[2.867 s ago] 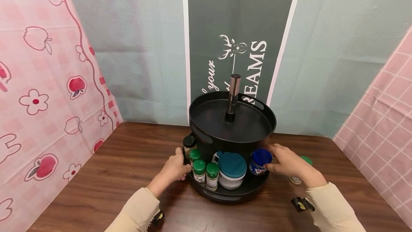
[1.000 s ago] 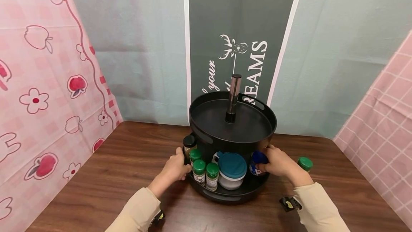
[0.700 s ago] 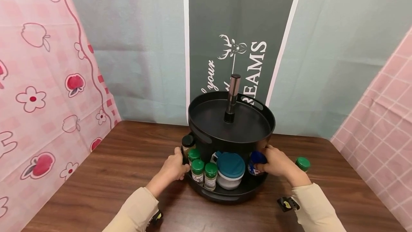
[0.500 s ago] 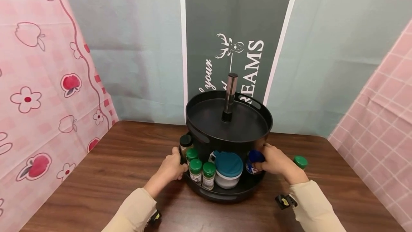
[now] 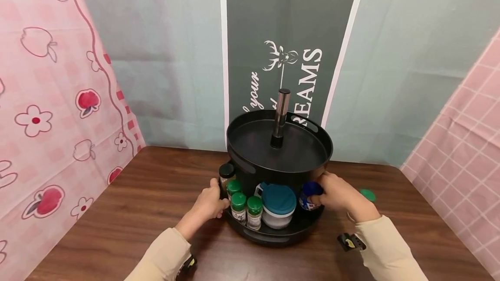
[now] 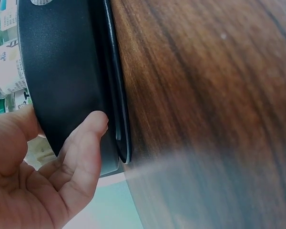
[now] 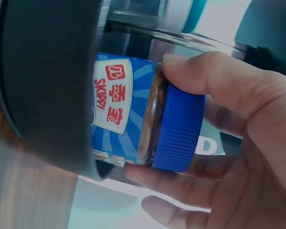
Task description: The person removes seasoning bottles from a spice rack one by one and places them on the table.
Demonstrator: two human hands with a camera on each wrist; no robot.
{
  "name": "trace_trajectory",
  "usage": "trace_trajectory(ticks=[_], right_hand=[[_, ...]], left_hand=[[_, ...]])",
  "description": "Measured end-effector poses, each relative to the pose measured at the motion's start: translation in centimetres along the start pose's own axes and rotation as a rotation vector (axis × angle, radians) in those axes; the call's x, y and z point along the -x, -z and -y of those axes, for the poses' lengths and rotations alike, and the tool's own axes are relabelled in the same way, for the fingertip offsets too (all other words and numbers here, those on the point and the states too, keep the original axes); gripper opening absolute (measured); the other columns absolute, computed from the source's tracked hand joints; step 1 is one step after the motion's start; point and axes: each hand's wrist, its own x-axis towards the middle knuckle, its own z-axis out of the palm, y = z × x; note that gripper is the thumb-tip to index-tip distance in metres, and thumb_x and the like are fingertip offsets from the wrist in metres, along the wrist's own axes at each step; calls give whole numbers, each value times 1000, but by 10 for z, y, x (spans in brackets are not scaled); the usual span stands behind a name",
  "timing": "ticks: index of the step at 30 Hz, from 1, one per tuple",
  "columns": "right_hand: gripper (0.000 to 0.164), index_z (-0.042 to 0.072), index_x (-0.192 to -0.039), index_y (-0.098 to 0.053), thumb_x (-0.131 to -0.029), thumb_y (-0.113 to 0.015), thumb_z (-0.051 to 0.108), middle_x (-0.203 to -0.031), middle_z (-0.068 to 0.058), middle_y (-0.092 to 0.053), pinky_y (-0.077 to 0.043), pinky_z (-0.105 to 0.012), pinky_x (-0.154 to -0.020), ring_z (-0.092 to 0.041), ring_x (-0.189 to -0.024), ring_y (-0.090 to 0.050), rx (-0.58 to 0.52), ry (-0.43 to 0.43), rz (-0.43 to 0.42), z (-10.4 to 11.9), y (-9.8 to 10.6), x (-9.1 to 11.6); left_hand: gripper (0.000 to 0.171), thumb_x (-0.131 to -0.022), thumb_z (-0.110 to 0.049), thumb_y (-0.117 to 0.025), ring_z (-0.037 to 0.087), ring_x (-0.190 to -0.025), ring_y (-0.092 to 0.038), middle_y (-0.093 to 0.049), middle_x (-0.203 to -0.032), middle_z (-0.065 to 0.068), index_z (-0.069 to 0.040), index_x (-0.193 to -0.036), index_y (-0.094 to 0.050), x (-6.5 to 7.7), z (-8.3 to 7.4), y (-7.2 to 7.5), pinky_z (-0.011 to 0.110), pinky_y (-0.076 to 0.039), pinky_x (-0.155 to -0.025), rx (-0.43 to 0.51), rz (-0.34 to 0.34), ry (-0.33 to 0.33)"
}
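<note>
A two-tier black round rack (image 5: 273, 151) stands on the table, its upper tray bare around a metal post. My left hand (image 5: 209, 201) grips the rim of the lower tray (image 5: 273, 240), with the thumb inside and the fingers outside; the left wrist view shows the tray wall (image 6: 62, 67) between them. On the lower tray's right side, my right hand (image 5: 337, 192) holds a blue-lidded Skippy peanut butter jar (image 7: 117, 102) by its lid and neck. That jar stands upright behind the tray wall. Left of it sits a seasoning container (image 5: 279, 207) with a teal lid.
Several green-capped spice jars (image 5: 254, 214) and a black-capped jar (image 5: 227, 177) fill the lower tray's left side. On the table to the right, another green-capped jar (image 5: 367, 194) is partly hidden behind my right arm. Fabric curtains (image 5: 175, 64) close off the back and sides.
Since the earliest frame, my right hand and the peanut butter jar have shifted slightly left, further into the lower tray. My left hand keeps its grip on the rim.
</note>
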Motion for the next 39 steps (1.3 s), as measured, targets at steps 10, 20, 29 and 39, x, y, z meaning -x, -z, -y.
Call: trace_trajectory(ticks=[10,20,29,39], right_hand=[[42,4,-109,-59,-71,-70,18,-104,-14,-57,-49,-38,-64,-18,-81,-55,-22,41,-7,5,13,5],[42,3,-107,-59,-70,-71,19,-96,-14,-57,-51,-42,-64,-23,-81,-56,24,76,-76,7,26,11],[48,3,-112,-57,-69,-71,18,-96,-15,-58,-51,-42,-65,-25,-83,-57,35,72,-79,6,26,11],[60,-1,-122,-50,-69,-73,18,-96,-16,-57,-51,-43,-65,-28,-86,-55,32,56,-48,8,34,15]], left_hand=[[68,-77,-11,-62,16,-40,-52,-54,-48,6,8,-130,-22,-1,0,1,30,-45,-46,6,4,4],[67,-77,-11,-62,15,-39,-52,-54,-47,5,9,-128,-23,-1,-1,2,31,-45,-48,3,7,2],[59,-75,-10,-62,15,-39,-52,-54,-46,5,7,-120,-28,-1,0,2,31,-45,-49,2,-6,-4],[60,-76,-10,-62,16,-40,-53,-54,-49,6,7,-122,-27,-1,0,2,30,-45,-46,28,3,-1]])
